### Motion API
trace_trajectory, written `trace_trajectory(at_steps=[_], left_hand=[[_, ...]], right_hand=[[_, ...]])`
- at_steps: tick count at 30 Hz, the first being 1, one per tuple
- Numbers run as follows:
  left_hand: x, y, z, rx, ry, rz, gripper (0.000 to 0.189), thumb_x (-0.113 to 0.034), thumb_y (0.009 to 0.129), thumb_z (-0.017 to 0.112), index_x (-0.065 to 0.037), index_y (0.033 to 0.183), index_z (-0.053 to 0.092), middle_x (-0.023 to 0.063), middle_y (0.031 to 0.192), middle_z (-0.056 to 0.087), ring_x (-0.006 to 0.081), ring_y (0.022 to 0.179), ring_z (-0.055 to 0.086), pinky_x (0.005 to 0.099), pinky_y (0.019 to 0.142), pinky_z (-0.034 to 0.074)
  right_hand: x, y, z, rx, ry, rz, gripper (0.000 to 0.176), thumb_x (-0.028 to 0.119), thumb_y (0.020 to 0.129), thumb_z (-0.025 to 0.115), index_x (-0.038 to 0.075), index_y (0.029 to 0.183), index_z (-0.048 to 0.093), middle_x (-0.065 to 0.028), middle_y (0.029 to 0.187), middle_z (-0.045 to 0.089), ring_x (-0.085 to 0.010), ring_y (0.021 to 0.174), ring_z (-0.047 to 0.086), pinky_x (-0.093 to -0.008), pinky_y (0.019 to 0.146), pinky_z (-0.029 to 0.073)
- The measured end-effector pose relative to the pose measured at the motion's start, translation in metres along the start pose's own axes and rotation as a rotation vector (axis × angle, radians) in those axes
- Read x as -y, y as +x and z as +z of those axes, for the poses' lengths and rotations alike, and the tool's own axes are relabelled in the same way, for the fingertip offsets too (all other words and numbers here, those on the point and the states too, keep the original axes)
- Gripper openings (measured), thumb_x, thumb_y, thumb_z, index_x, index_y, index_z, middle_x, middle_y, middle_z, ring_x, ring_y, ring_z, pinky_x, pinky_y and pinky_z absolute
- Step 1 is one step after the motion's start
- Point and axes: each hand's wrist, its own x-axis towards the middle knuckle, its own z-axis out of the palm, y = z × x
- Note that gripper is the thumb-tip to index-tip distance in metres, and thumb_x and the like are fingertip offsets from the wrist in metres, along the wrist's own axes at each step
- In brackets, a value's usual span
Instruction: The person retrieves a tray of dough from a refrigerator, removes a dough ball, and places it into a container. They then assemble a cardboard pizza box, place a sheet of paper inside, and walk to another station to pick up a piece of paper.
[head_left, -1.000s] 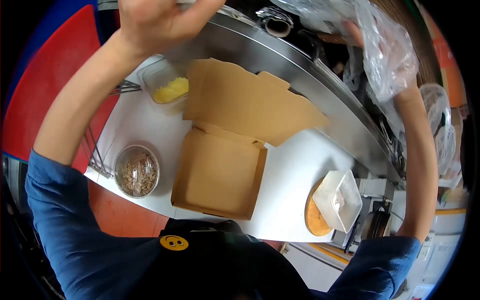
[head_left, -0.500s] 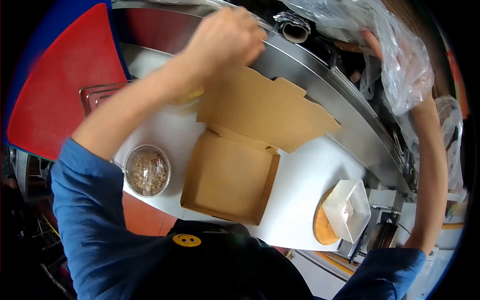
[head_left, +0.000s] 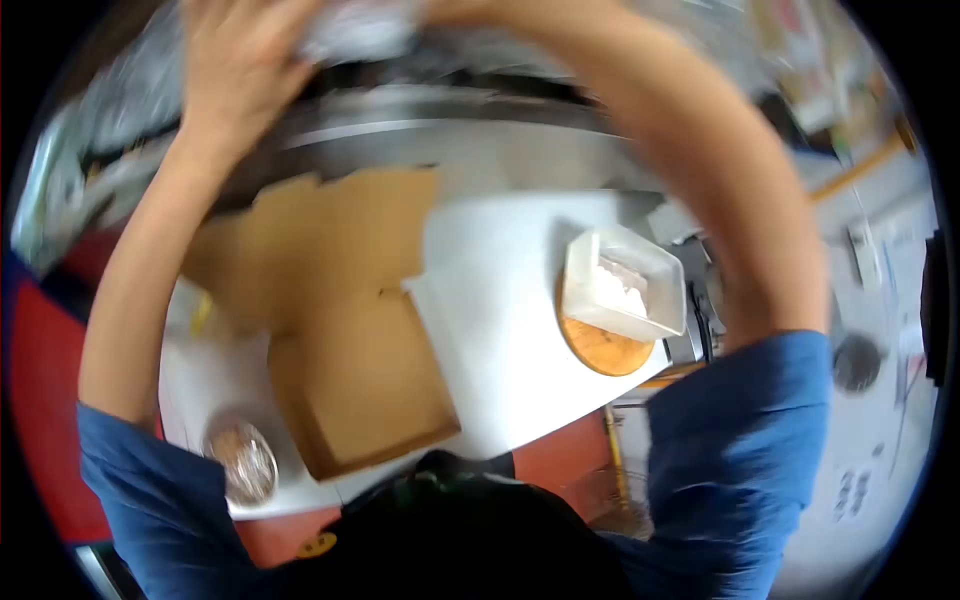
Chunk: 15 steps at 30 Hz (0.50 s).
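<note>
My left hand (head_left: 240, 60) reaches up at the top left, blurred and cut off by the edge. Its fingers look stretched, with the thumb apart, beside a crumpled clear plastic bag (head_left: 362, 30). At the top edge, my right hand (head_left: 455, 10) is closed on the other side of this bag; most of its fingers are hidden. Below my hands, a brown cardboard box (head_left: 365, 385) lies with its lid folded back. A round clear container (head_left: 242, 462) with brownish, grainy contents stands at the box's left.
To the right, a translucent white tub (head_left: 630, 282) stands tilted on a round wooden board (head_left: 608, 350). A red surface (head_left: 50, 410) lies at the far left. A metal ledge (head_left: 500, 150) and more clear plastic (head_left: 140, 105) run along the back of the white worktop (head_left: 490, 290).
The view has turned to the right. My right hand has come from the far right to the top middle with the plastic bag. My left hand's fingers have stretched out.
</note>
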Motion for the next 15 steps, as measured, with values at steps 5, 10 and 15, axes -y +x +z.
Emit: trace_trajectory(at_steps=[5, 10, 15], left_hand=[[0.019, -0.025, -0.001, 0.323, -0.167, -0.1, 0.04, -0.026, 0.091, 0.049, -0.022, 0.13, 0.053, 0.0049, 0.143, 0.042, 0.024, 0.132, 0.039, 0.0396, 0.107, 0.026], [0.026, 0.016, -0.046, 0.439, -0.139, 0.17, 0.047, -0.02, 0.09, 0.045, -0.019, 0.137, 0.045, 0.008, 0.15, 0.029, 0.0254, 0.139, 0.026, 0.0421, 0.112, 0.017], [0.028, 0.013, -0.05, 0.569, 0.059, 0.18, 0.059, 0.001, 0.082, 0.041, -0.017, 0.138, 0.042, 0.0096, 0.152, 0.023, 0.0262, 0.141, 0.02, 0.0438, 0.114, 0.015]], right_hand=[[0.0, -0.026, 0.003, -0.129, -0.353, -0.013, 0.03, 0.018, 0.086, 0.049, 0.001, 0.108, 0.06, -0.0189, 0.102, 0.058, -0.0299, 0.1, 0.058, -0.0389, 0.083, 0.047], [0.058, -0.11, -0.003, -0.403, -0.811, -0.423, 0.029, 0.017, 0.086, 0.047, 0.001, 0.107, 0.06, -0.0196, 0.1, 0.058, -0.0312, 0.099, 0.058, -0.0399, 0.082, 0.047], [0.124, -0.212, 0.059, -0.669, 0.087, -0.416, 0.018, 0.016, 0.08, 0.05, 0.0, 0.084, 0.058, -0.0154, 0.084, 0.055, -0.0251, 0.082, 0.059, -0.0374, 0.066, 0.047]])
